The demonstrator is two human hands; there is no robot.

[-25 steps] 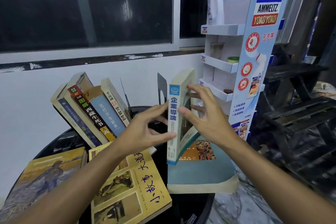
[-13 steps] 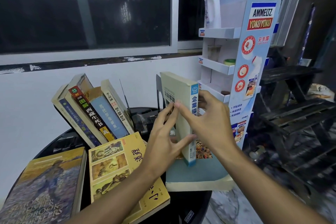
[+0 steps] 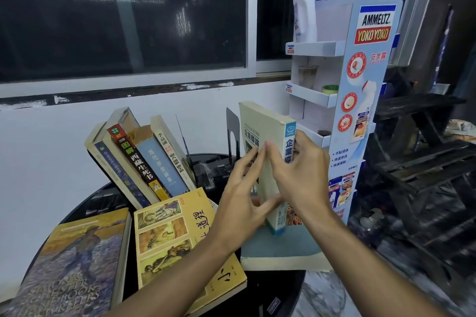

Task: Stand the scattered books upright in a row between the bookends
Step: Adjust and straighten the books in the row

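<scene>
A cream book with a blue spine stands upright on a flat blue-covered book. My right hand grips its spine side and my left hand presses its cover. Just behind it stands a black bookend. Several books lean left in a row at the back of the round black table. A yellow illustrated book and a large painting-cover book lie flat in front.
A cardboard display stand with shelves and a white bottle rises right beside the table. A white wall and dark window are behind. Dark wooden furniture fills the right side.
The upright book has been turned, its spine swinging from facing left to facing right, and shifted slightly back toward the bookend. My left hand moved from its spine onto its cover.
</scene>
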